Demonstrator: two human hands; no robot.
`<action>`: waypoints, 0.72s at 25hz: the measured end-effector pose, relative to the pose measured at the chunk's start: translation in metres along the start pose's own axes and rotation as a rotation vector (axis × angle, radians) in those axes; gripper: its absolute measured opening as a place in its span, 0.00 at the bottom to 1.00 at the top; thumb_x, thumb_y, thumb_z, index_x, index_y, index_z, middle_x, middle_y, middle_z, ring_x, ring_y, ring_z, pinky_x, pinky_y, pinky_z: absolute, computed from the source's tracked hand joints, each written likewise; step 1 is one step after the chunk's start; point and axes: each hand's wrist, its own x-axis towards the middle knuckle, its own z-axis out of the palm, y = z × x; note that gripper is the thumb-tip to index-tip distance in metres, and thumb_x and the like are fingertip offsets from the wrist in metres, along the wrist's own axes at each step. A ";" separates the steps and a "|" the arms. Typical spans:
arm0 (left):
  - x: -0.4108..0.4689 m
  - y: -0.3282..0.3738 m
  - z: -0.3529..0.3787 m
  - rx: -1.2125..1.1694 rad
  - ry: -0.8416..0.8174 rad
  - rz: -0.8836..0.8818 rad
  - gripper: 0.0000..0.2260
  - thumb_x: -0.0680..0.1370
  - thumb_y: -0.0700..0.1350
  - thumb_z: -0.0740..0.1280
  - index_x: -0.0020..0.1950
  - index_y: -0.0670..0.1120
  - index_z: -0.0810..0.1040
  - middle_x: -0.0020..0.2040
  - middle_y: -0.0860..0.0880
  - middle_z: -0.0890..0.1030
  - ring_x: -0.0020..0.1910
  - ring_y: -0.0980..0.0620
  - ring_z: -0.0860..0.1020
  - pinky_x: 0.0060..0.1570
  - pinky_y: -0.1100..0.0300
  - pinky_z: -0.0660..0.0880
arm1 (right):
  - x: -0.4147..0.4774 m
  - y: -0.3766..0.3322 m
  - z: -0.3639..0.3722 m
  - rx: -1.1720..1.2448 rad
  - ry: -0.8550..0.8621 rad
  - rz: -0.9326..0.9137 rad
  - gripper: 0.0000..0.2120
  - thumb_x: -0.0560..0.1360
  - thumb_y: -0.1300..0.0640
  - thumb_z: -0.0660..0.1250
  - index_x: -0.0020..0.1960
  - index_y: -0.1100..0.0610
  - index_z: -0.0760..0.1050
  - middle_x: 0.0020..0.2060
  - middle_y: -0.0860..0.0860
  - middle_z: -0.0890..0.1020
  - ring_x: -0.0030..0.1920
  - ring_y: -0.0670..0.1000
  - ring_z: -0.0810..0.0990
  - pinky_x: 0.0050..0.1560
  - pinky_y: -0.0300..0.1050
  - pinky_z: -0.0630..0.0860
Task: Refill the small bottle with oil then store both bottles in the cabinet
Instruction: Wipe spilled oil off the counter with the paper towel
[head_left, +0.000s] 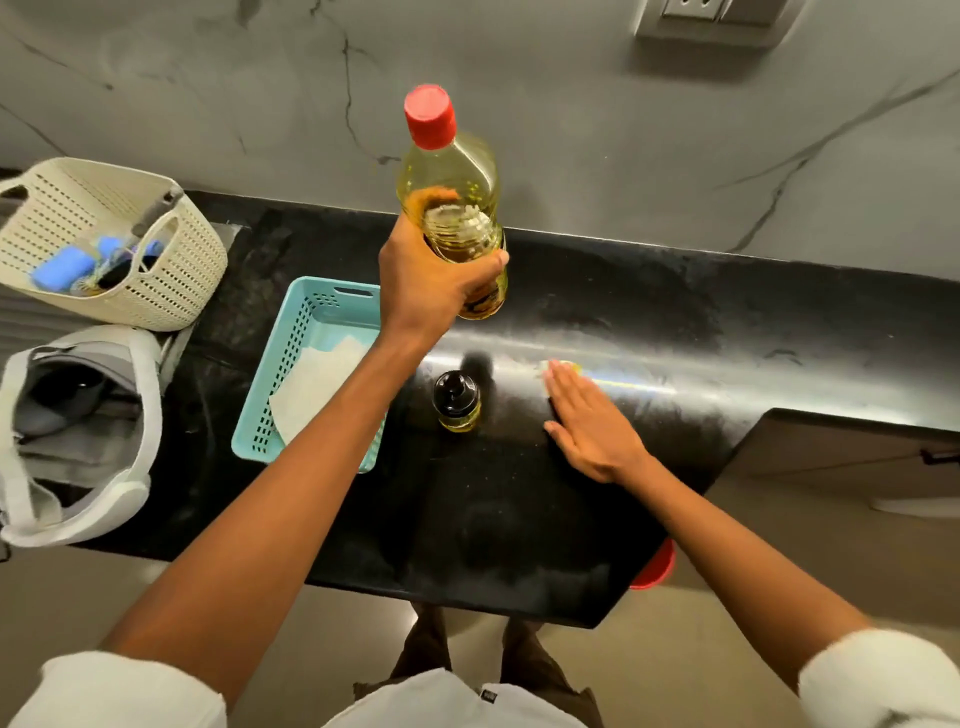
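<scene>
My left hand (431, 283) gripped the red-capped oil bottle (452, 208) aloft, right hand (592, 421) flat-fingered beside the small bottle (457, 400); I judged uncapping both came first.

A cream perforated basket (111, 244) sits at the far left of the black countertop (649, 322), blue items inside. Beside it, a turquoise tray (291, 364) holds white paper (317, 384). A grey bag (78, 431) gapes open below.

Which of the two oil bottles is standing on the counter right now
The small bottle with the black cap, standing on the black counter between both arms. The big red-capped bottle is held up in the left hand; the right hand lies open, flat.
</scene>
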 end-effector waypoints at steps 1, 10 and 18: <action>-0.006 -0.001 0.010 -0.005 -0.021 0.001 0.33 0.65 0.51 0.87 0.67 0.49 0.79 0.58 0.54 0.85 0.57 0.59 0.83 0.60 0.63 0.81 | -0.013 0.015 -0.001 0.030 0.036 0.129 0.37 0.86 0.41 0.46 0.87 0.60 0.43 0.86 0.56 0.44 0.87 0.57 0.43 0.86 0.53 0.42; -0.071 -0.024 0.096 0.012 -0.262 -0.051 0.29 0.66 0.47 0.85 0.64 0.49 0.79 0.50 0.62 0.83 0.48 0.72 0.81 0.48 0.75 0.75 | -0.066 -0.143 0.033 0.180 -0.029 0.077 0.40 0.86 0.35 0.48 0.87 0.60 0.42 0.86 0.57 0.44 0.86 0.56 0.39 0.86 0.56 0.46; -0.083 -0.054 0.106 0.116 -0.323 -0.058 0.32 0.67 0.50 0.85 0.67 0.50 0.77 0.59 0.54 0.82 0.58 0.53 0.82 0.58 0.56 0.81 | -0.096 0.001 0.014 0.169 0.103 0.623 0.44 0.85 0.30 0.44 0.87 0.61 0.42 0.86 0.58 0.45 0.87 0.57 0.44 0.85 0.60 0.51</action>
